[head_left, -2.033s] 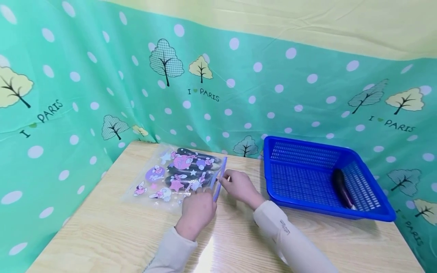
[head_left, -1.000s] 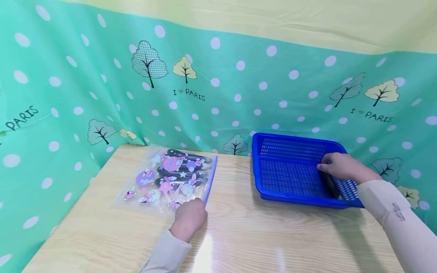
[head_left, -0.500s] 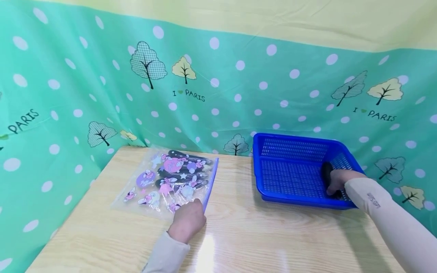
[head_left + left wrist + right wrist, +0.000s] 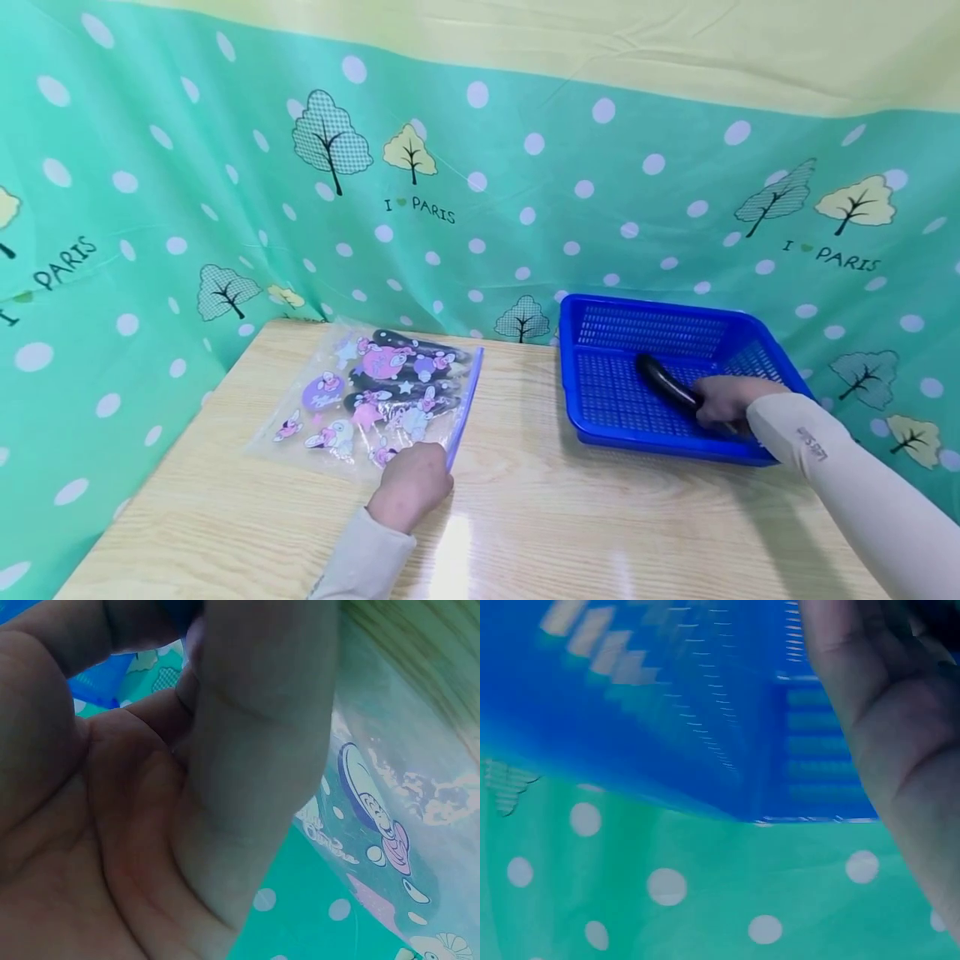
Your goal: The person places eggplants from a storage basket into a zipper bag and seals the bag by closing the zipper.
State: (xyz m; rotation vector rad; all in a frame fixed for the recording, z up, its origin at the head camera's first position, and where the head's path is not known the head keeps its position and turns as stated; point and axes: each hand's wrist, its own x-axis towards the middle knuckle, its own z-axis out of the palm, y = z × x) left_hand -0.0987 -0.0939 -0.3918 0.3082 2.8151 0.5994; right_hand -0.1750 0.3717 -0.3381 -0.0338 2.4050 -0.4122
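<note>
A clear zip bag (image 4: 307,417) printed with cartoon figures lies flat at the left of the table, with several dark eggplants showing through it. My left hand (image 4: 412,487) pinches the near end of its purple zip edge (image 4: 467,408); in the left wrist view the curled fingers (image 4: 255,712) hide the pinch itself. On the right, my right hand (image 4: 731,398) grips one end of a dark purple eggplant (image 4: 663,385) inside the blue basket (image 4: 577,417). The eggplant's other end points toward the back left. In the right wrist view the hand (image 4: 907,727) is beside the basket wall.
The light wooden table (image 4: 517,517) carries the bag and the basket, with bare wood between them. A green dotted curtain (image 4: 525,208) hangs close behind and along the left side.
My right hand left the bag's zip, reached into the basket and took hold of the eggplant, which has swung to point leftward. My left hand stays at the zip's near end.
</note>
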